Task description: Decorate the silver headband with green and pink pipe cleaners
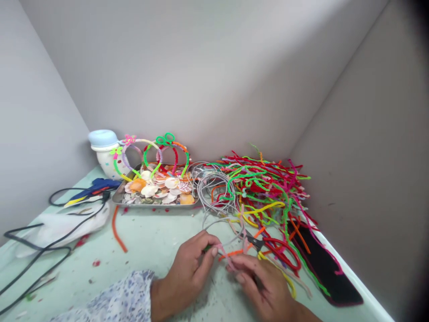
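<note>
A pale pink pipe cleaner [224,254] runs between my two hands, low in the middle of the head view. My left hand [192,268] pinches it with thumb and forefinger, where a thin grey wire [230,242] also reaches the fingers. A bit of green shows inside that grip, partly hidden. On the other side, the fingertips of my right hand [264,284] are closed on the pink strand's lower end. Red-handled scissors [283,250] lie just beyond my right hand, beside an orange pipe cleaner piece [234,253].
Coiled grey wire [217,192] and a heap of coloured pipe cleaners [268,179] lie behind my hands. A metal tray [154,205] holds shells; decorated hoops [144,147] stand there. Left are a blue glue gun [97,185], its black cord [50,246] and a lidded container [107,156].
</note>
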The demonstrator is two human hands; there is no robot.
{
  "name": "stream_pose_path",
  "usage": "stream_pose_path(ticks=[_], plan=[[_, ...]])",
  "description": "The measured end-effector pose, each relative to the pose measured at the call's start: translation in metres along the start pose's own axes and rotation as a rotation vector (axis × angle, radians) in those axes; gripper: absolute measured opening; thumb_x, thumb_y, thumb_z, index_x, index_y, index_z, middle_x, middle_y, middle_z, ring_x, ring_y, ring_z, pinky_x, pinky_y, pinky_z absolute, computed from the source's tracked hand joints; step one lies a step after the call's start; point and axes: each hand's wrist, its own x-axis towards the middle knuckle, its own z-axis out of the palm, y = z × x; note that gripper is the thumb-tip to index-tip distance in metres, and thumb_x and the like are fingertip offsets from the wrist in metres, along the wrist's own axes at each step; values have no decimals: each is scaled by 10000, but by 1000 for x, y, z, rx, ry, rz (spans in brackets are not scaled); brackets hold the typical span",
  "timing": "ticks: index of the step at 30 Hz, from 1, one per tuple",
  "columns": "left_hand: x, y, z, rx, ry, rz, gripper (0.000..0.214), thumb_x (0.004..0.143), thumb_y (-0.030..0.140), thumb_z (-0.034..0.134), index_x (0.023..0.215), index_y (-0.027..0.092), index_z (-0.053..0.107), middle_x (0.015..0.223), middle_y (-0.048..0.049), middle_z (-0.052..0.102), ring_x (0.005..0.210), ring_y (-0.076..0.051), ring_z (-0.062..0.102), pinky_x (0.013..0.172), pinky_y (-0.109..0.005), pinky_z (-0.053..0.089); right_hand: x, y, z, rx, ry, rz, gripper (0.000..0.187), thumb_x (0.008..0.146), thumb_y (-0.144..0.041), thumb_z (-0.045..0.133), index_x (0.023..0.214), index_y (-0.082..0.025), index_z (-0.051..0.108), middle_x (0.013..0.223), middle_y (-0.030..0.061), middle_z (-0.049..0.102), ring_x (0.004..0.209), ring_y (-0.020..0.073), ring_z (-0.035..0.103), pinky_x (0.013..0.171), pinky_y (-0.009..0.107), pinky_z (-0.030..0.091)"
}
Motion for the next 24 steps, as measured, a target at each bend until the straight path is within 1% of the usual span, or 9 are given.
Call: stream_pose_path(ticks=[3, 6, 9, 13, 16, 18, 21, 23, 24], plan=[[0, 0, 1, 32, 14, 12, 208, 962, 276, 403, 935, 184, 587, 838, -38, 595, 811, -177, 557, 752, -287, 419, 1, -4, -3, -35, 10, -93, 335, 865, -128, 525, 1171, -264, 512, 896, -8, 756, 755, 138, 726, 695, 210, 542], [0, 2, 0, 22, 57, 11, 197, 961, 267, 401, 931, 184, 576, 833, -38, 585, 801, -177, 552, 744, -285, 420, 1, -6, -2, -103, 22, -155, 312, 869, -133, 536, 1159, -248, 534, 940, 20, 761, 780, 156, 735, 703, 230, 559], [0, 4, -1, -7, 105, 11, 177, 959, 256, 406, 931, 183, 565, 819, -34, 571, 781, -169, 549, 729, -275, 422, -1, -5, 1, -177, 74, -200, 342, 846, -136, 586, 1167, -241, 534, 969, 42, 760, 832, 184, 736, 722, 255, 573], [-4, 9, -2, -29, 120, 42, 168, 961, 246, 404, 936, 187, 559, 805, -28, 558, 763, -159, 541, 717, -265, 424, -6, -6, 2, -194, 84, -210, 388, 838, -154, 607, 1202, -256, 516, 927, 36, 767, 771, 189, 741, 682, 269, 577], [-5, 10, -2, -63, 159, 10, 140, 957, 246, 428, 945, 196, 559, 819, -20, 570, 773, -154, 542, 724, -254, 430, -7, -8, 1, -173, 52, -234, 396, 843, -173, 610, 1213, -269, 508, 914, 32, 770, 728, 188, 740, 653, 270, 570], [-4, 8, -3, -89, 191, -16, 124, 955, 246, 443, 967, 203, 558, 839, -13, 581, 794, -151, 545, 738, -248, 432, -6, -8, 1, -178, 60, -203, 368, 841, -164, 612, 1186, -261, 527, 902, 37, 770, 719, 189, 739, 661, 267, 566], [0, 5, -5, -86, 202, -23, 128, 956, 247, 445, 951, 202, 564, 842, -12, 585, 803, -153, 546, 741, -251, 428, -1, -6, 2, -163, 87, -72, 231, 854, -148, 581, 1065, -240, 596, 836, 28, 765, 689, 175, 730, 649, 245, 555], [2, 4, -5, -58, 181, -7, 131, 954, 240, 445, 960, 197, 568, 857, -22, 589, 817, -160, 549, 758, -266, 425, 3, -5, 2, -107, 90, -3, 158, 874, -152, 542, 980, -230, 629, 766, 15, 751, 623, 155, 709, 594, 224, 538], [2, 4, -4, -36, 155, 8, 137, 953, 235, 442, 961, 195, 573, 863, -28, 594, 825, -165, 551, 768, -277, 422, 5, -4, 2, -79, 93, 27, 152, 881, -154, 526, 950, -228, 639, 741, 11, 741, 595, 147, 695, 569, 216, 527]])
